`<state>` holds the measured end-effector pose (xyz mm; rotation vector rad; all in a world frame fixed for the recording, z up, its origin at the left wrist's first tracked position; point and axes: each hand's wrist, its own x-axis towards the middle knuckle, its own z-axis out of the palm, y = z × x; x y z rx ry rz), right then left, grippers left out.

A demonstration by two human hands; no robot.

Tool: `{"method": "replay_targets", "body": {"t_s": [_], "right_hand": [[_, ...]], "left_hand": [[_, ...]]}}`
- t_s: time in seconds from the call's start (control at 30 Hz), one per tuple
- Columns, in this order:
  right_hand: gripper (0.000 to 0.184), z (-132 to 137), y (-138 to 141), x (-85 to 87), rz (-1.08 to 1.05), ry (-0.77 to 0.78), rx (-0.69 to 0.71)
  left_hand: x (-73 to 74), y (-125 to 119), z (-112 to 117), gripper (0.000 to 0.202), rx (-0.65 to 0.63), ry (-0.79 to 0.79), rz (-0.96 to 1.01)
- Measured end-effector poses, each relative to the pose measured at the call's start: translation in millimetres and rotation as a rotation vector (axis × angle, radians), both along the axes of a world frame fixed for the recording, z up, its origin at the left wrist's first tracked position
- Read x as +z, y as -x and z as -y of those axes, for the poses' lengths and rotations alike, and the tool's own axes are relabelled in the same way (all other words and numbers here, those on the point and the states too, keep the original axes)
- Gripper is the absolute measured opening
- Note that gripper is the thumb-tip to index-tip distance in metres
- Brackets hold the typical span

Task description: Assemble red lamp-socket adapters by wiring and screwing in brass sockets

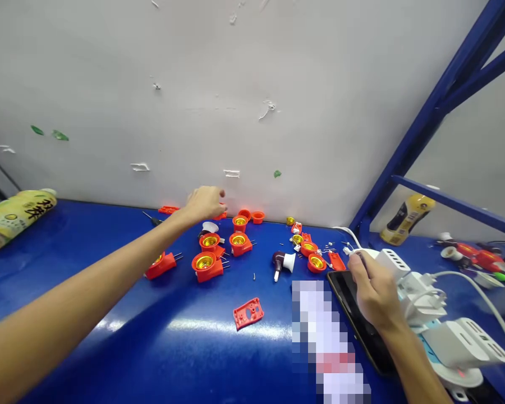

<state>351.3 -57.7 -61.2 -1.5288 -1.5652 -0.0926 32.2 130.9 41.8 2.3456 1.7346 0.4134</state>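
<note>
My left hand (206,203) reaches to the back of the blue table, its visible fingers apart and right above a red plastic part (221,214); whether it touches the part is unclear. Curled into a grip, my right hand (372,289) is over a dark phone (349,297). Something dark shows at its thumb, too hidden to name. Between the hands stand several red lamp sockets with brass-coloured threads and metal plug pins, such as one socket (205,264). A flat red cover (248,313) lies nearer to me. A brown-and-white angled piece (283,262) rests on the table.
Loose red rings and brass threads (308,248) lie at the back right. White chargers (458,342) with cables crowd a power strip at right. A blue metal frame (418,134) rises there, near a yellow bottle (408,219). Another bottle (19,219) lies far left.
</note>
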Motion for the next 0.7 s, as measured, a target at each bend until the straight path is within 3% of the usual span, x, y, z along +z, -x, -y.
{"method": "replay_targets", "body": {"t_s": [0.07,0.13,0.23,0.33,0.43,0.57,0.7], "right_hand": [[0.052,-0.3,0.0,0.0,0.003,-0.005,-0.003],[0.053,-0.3,-0.1,-0.3,0.006,-0.007,-0.009],[0.054,0.1,0.0,-0.8,0.011,0.001,-0.018],[0.055,0.9,0.2,-1.0,0.020,0.015,-0.021],[0.055,1.9,0.6,-1.1,0.028,0.024,-0.024],[0.055,2.9,0.9,-1.1,0.034,0.021,-0.027],[0.054,4.5,0.2,-1.6,0.046,-0.012,-0.040]], "left_hand": [[1.9,-1.3,31.7,0.031,-0.067,0.094,0.061],[-8.4,-2.9,75.7,0.036,-0.196,0.238,0.125],[-42.9,-6.1,145.1,0.037,-0.313,0.603,0.255],[-77.5,-10.3,188.0,0.037,-0.209,0.738,0.289],[-90.0,-10.3,197.7,0.039,-0.144,0.638,0.188],[-76.5,5.2,191.2,0.054,-0.178,0.361,-0.024],[-66.6,25.7,182.7,0.048,-0.224,0.193,-0.138]]}}
